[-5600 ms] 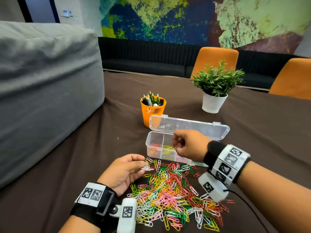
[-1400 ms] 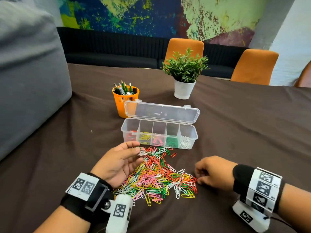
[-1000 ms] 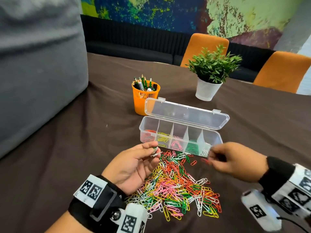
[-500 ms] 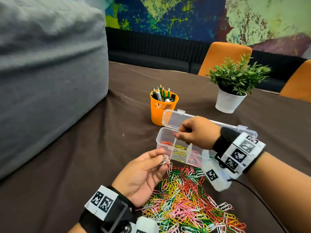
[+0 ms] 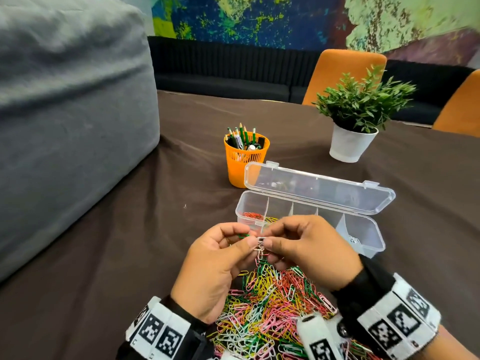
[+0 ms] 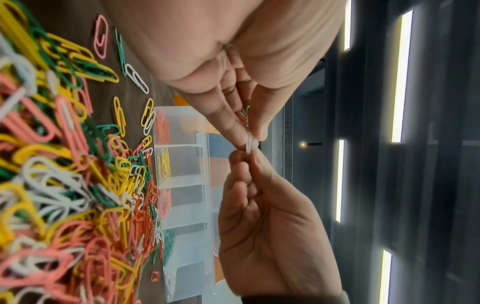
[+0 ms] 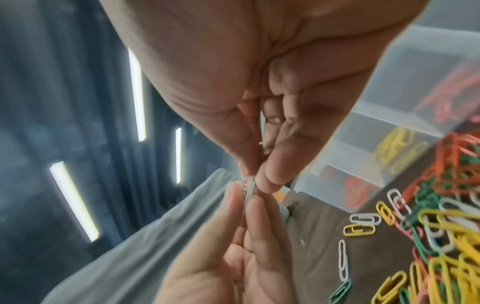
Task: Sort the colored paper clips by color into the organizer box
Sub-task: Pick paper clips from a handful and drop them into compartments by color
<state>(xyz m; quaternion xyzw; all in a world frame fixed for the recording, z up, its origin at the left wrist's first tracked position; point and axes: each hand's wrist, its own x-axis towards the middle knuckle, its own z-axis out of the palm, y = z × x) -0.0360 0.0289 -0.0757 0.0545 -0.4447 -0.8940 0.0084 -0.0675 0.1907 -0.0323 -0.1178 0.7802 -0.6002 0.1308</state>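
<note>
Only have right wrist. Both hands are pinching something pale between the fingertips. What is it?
Observer: Head view shows a small bunch of white wire paper clips, pinched from either side by the left hand and the right hand.
Operator: Anything else in the left hand?
Observer: Yes. Left wrist view shows a green wire paper clip sticking out between its fingers.
Operator: Where do the whites go?
Observer: Head view: the right end compartment of the clear plastic organizer box already holds loose white paper clips.
</note>
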